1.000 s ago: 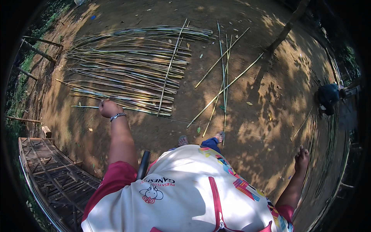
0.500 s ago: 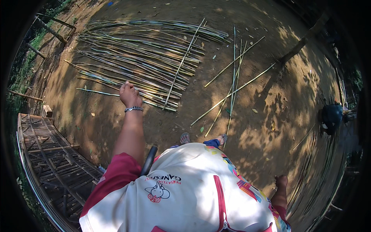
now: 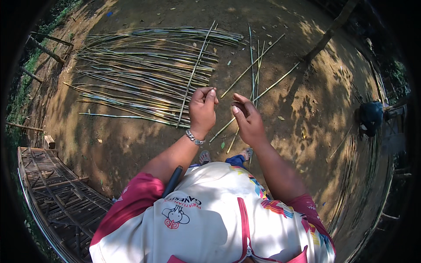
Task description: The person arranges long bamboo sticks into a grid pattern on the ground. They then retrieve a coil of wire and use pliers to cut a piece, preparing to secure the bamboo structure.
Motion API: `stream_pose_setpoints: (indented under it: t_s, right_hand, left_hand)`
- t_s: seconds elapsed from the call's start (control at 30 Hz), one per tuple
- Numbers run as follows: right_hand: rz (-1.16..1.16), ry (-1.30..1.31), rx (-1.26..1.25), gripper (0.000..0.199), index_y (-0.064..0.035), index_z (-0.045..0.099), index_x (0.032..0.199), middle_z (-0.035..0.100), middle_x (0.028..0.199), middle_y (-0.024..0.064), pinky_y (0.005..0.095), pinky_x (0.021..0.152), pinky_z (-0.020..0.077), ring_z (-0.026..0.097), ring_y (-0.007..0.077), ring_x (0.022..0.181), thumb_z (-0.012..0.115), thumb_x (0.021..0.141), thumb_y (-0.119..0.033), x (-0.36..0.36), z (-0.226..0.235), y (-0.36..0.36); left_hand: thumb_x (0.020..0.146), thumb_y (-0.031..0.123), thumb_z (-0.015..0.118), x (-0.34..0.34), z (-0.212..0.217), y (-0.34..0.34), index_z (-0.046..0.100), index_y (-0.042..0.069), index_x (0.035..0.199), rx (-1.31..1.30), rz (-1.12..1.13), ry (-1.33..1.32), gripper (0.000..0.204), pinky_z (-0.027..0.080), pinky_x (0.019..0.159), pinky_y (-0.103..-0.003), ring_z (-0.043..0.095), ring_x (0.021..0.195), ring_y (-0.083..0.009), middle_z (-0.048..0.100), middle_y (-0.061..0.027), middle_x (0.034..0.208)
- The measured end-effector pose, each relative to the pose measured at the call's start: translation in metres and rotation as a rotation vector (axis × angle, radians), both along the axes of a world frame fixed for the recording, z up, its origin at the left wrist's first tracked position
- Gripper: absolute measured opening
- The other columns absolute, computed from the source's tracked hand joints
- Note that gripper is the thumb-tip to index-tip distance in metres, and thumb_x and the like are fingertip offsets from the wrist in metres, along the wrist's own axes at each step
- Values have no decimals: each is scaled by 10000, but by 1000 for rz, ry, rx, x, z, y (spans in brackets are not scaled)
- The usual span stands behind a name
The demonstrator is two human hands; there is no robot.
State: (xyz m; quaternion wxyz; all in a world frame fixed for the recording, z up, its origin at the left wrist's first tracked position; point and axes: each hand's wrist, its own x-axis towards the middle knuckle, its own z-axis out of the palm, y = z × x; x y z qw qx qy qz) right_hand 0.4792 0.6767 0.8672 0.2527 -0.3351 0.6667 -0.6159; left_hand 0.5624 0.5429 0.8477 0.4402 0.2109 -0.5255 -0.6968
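My left hand (image 3: 203, 113), with a chain bracelet (image 3: 193, 136) at its wrist, is raised in front of me, thumb and fingers pinched together. Facing it across a small gap is my right hand (image 3: 250, 122), its fingers curled and the thumb close to them. Whatever either hand holds, if anything, is too small to make out. Beyond my left hand, many thin bamboo poles (image 3: 144, 80) lie side by side on the ground. A single crosswise pole (image 3: 196, 69) rests over their right ends. Several loose poles (image 3: 277, 82) lie crossed beyond my right hand.
A slatted bamboo platform (image 3: 48, 168) stands at the lower left. A slanting wooden post (image 3: 331, 33) rises at the upper right. Another person (image 3: 370, 117) is at the far right, near more long poles (image 3: 346, 184) on the ground. Dry leaves (image 3: 281, 118) dot the dirt.
My left hand has moved right, away from above the poles. My right hand has come up from the lower right, so the two now face each other. The view has shifted slightly.
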Motion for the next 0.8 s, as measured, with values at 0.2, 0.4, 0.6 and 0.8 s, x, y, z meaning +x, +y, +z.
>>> stream_pose_setpoints:
  t_s: [0.2, 0.4, 0.6, 0.8]
  right_hand:
    - [176, -22, 164, 300, -27, 604, 1185, 664, 1045, 168, 343, 832, 493, 660, 236, 962, 551, 993, -251, 59, -21, -17]
    - [215, 270, 315, 206, -51, 657, 1053, 684, 947, 146, 354, 741, 511, 667, 292, 841, 608, 957, -227, 41, -15, -1]
    - [205, 613, 205, 123, -43, 679, 981, 669, 818, 126, 366, 648, 506, 669, 293, 748, 676, 867, -87, -11, 0, 46]
    - [196, 822, 228, 92, -99, 692, 935, 683, 817, 95, 380, 619, 508, 666, 289, 738, 680, 844, -95, -27, 44, 83]
  left_hand:
    - [990, 121, 554, 15, 25, -30, 563, 75, 962, 413, 169, 203, 55, 302, 421, -203, 429, 523, -51, 539, 12, 701]
    - [1008, 141, 519, 47, 11, -74, 543, 82, 921, 576, 455, 195, 108, 369, 462, -236, 445, 548, -77, 534, 5, 724]
    - [990, 127, 553, 83, -21, -78, 584, 83, 1032, 707, 104, 39, 68, 563, 698, -302, 652, 806, -156, 670, -60, 940]
    - [940, 140, 640, 77, -35, -45, 464, 62, 1334, 664, -183, -263, 439, 568, 748, -330, 650, 981, -205, 619, -147, 1165]
